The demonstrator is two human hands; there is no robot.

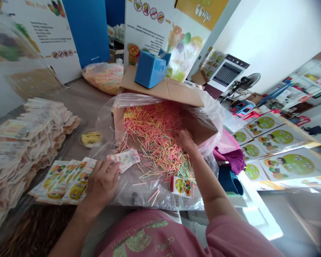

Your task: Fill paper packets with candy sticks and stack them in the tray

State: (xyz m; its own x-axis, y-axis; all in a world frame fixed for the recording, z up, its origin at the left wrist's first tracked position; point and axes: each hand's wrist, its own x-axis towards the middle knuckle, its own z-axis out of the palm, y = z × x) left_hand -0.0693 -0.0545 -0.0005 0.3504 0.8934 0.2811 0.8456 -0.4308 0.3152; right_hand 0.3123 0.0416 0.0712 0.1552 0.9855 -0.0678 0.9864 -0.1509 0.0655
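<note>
Head view: toward the front edge of the table (79, 91), the left hand (103, 180) touches a small packet (128, 157), fingers bent, pinch unclear. Inside the box (176, 93), on its right, the right hand (186, 140), too blurry to tell its shape, touches thin sticks (157, 132); soft fingers should snap fewer.

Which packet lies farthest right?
The small red-edged packet, alone at the front of the coloured sticks; the others lie at the left hand or farther left.

The person wears a dusty pink T-shirt (149, 235); the sleeve is short; greenish glittery print and letters show.
</note>
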